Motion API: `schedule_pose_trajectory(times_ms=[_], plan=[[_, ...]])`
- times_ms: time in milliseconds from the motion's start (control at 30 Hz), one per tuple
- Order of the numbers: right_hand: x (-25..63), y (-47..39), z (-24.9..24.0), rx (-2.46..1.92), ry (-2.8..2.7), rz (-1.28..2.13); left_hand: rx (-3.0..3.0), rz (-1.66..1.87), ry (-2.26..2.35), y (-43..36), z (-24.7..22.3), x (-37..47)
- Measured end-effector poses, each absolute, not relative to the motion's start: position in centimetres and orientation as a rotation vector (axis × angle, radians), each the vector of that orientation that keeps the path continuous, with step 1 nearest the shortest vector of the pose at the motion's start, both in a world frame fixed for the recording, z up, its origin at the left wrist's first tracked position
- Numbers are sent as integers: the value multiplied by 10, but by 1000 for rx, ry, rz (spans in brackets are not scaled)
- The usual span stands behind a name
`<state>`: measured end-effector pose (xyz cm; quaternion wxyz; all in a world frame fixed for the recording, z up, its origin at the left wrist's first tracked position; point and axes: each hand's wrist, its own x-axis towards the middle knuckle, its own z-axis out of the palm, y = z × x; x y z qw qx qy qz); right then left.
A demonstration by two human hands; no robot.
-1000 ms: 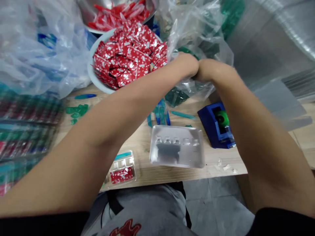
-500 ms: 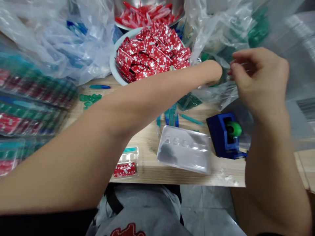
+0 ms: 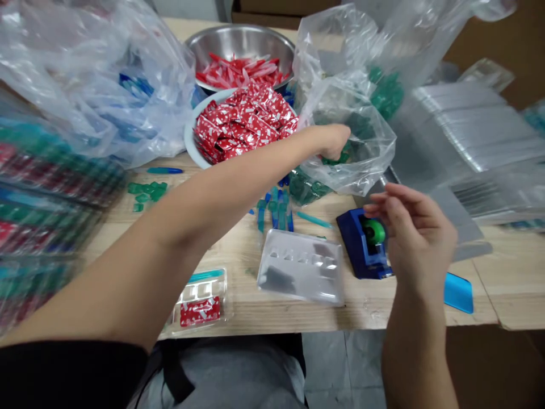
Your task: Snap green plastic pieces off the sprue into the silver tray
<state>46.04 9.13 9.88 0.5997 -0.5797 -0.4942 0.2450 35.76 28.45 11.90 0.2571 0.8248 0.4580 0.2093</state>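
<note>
pale wood-grain tabletop (image 3: 264, 315): crowded, so knocks are the main hazard.

transparent, crumpled plastic bag (image 3: 374, 165), 2 o'clock: mouth slack, small translucent green pieces (image 3: 338, 158) inside. the left hand (image 3: 336, 142) is in that mouth; its fingertips are hidden, so whether they are apart or clamped on a piece cannot be told. a snagged rim could tip pieces out.

pale round bowl (image 3: 189, 139), 11 o'clock: heaped with glossy red, white-spotted packets (image 3: 255, 113). the left forearm (image 3: 238, 193) crosses in front; a low sweep could dislodge the top layer.

right hand (image 3: 415, 227), 3 o'clock: fingers loosely bent, thumb apart, nothing visible in its grasp.

shallow transparent moulded plastic tray (image 3: 306, 284), 5 o'clock: seemingly light and unsecured; a brushing arm could shift it.

blue block-shaped tape dispenser (image 3: 347, 244), between 3 and 4 o'clock: the right fingertips overlap it in view, though contact is uncertain from this angle. a bump could turn it.

slim blue and teal plastic sticks (image 3: 273, 213), centre: loosely gathered; a dropped piece could be overlooked among them.
</note>
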Motion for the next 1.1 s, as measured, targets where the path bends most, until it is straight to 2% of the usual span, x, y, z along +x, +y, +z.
schedule_pose_trajectory(times_ms=[133, 233, 300, 467, 700, 1100], plan=[[441, 79, 92, -1116, -828, 1200, 1999, 614, 931, 241, 162, 331], [419, 78, 95, -910, -482, 1658, 1664, 443, 757, 191, 163, 301], [406, 78, 97, -810, -286, 1810, 1566, 360, 727, 164, 152, 284], [394, 72, 89, -728, -85, 1895, 1749, 575, 829, 131, 123, 255], [390, 51, 88, -719, -168, 1835, 1595, 711, 835, 118, 106, 237], [377, 35, 86, -898, -375, 1668, 2168, 800, 763, 92, 109, 216]])
